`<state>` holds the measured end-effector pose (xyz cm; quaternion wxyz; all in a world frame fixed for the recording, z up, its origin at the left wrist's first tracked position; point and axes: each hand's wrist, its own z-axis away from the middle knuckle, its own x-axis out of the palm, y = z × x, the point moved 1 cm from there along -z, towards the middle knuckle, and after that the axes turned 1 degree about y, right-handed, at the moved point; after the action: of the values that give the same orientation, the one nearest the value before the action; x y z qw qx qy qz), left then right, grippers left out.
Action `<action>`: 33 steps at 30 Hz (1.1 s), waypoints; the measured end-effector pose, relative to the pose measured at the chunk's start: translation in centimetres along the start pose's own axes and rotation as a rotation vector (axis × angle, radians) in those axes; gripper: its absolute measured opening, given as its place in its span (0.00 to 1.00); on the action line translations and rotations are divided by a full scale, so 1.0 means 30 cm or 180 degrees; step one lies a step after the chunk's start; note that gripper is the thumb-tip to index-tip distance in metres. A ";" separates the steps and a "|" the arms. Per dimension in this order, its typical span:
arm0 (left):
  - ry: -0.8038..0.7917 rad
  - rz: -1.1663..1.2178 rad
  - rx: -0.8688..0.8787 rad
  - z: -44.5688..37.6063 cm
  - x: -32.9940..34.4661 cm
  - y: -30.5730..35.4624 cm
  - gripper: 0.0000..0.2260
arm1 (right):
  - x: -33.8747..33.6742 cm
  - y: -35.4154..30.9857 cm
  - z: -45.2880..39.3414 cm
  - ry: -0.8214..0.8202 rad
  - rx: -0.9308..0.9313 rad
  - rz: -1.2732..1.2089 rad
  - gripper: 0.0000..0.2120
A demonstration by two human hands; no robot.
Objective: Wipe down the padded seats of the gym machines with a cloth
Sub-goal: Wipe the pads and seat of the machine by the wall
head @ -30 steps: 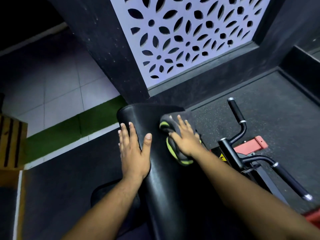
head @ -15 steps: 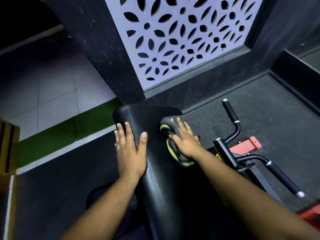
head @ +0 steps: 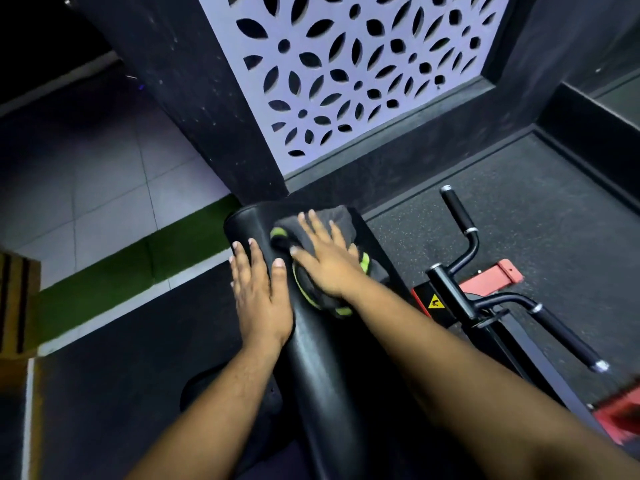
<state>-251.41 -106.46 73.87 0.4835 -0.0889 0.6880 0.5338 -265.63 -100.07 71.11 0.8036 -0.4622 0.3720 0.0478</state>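
The right hand [head: 327,263] has moved up along the pad [head: 322,368] since one second ago. Before, it lay lower on the cloth [head: 341,220] with the fingers closer together; now the fingers are spread wide and flat, and they press the cloth against the top end of the pad. The cloth is dark with a green border, and it lies bunched under the palm, with a part showing beyond the fingertips near the pad's upper edge. The left hand [head: 261,294] has stayed almost in the same place: it rests flat on the left side of the pad, fingers straight, thumb apart, holding nothing. The two hands are now just beside each other.

I judge that the wiping stroke has reached the top of this pad. The lower part, toward the person, is probably the next area to wipe. The black handles [head: 460,216] stand to the right, apart from the hands.
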 end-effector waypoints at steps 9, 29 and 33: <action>-0.0074 -0.0475 -0.0013 -0.006 0.008 0.013 0.39 | -0.004 0.294 0.066 0.0209 0.0608 -0.0125 0.28; -0.0467 -0.1683 0.1023 0.149 0.022 0.056 0.41 | 0.014 0.357 0.244 0.0231 0.0976 -0.0038 0.31; -0.0365 -0.1367 0.0899 0.163 0.020 0.043 0.39 | 0.089 0.321 0.536 0.0119 0.0729 0.0123 0.38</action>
<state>-249.76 -101.68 74.42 0.6315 -0.1342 0.6926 0.3218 -258.88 -82.80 67.34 0.8429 -0.3610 0.3988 0.0118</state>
